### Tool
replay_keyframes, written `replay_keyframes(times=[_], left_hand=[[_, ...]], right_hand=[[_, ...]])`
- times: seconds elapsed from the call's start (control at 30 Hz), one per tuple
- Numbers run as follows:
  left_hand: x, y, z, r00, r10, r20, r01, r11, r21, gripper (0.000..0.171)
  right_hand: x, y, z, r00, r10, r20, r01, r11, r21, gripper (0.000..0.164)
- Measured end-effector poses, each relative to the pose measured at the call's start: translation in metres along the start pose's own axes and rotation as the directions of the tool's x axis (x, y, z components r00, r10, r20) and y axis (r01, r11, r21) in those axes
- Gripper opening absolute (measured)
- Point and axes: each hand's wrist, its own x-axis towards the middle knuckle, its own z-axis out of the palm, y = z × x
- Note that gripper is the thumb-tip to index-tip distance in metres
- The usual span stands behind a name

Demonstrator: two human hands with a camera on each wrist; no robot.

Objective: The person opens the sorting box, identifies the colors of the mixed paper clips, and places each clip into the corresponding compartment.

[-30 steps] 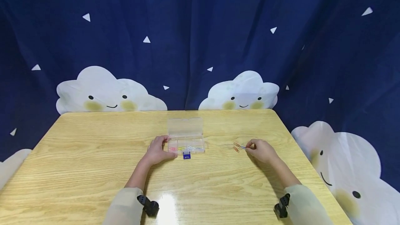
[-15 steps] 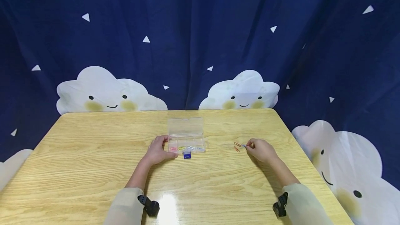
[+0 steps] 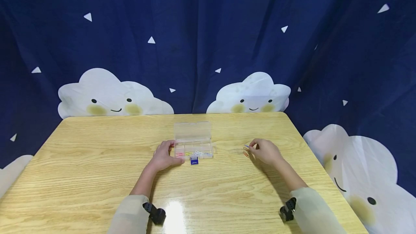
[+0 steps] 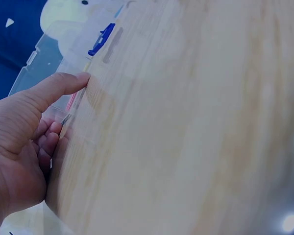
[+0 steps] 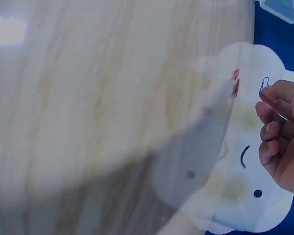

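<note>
A clear plastic divided box [image 3: 203,146] stands with its lid [image 3: 193,131] raised and its blue latch [image 3: 194,160] toward me. Pink, yellow, white and pale blue paper clips lie in separate front compartments. My left hand [image 3: 164,157] grips the box's left end, its thumb [image 4: 71,83] along the front wall. To the right, my right hand [image 3: 266,151] pinches a blue paper clip [image 5: 264,85] between thumb and forefinger, raised above the table. Two red paper clips [image 3: 246,154] lie just under and left of those fingertips.
The wooden table [image 3: 208,198] reaches back to a dark blue curtain [image 3: 175,28] printed with clouds. Black wrist cameras sit on both sleeves, the left camera [image 3: 156,215] close over the table's front part.
My right hand has lifted the blue paper clip off the table and moved slightly left and back, over the red clips. The left hand and box stay put.
</note>
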Motion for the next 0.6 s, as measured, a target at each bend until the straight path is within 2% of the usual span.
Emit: replay_keyframes(times=[0.13, 0.6], left_hand=[[0.000, 0.000, 0.000, 1.000, 0.000, 0.000, 0.000, 1.000, -0.003, 0.083], [-0.001, 0.002, -0.002, 1.000, 0.006, 0.001, -0.006, 1.000, -0.015, 0.078]], right_hand=[[0.002, -0.011, 0.000, 1.000, -0.017, -0.010, 0.017, 1.000, 0.014, 0.016], [0.008, -0.040, 0.014, 0.997, -0.070, 0.034, 0.069, 0.997, 0.039, 0.018]])
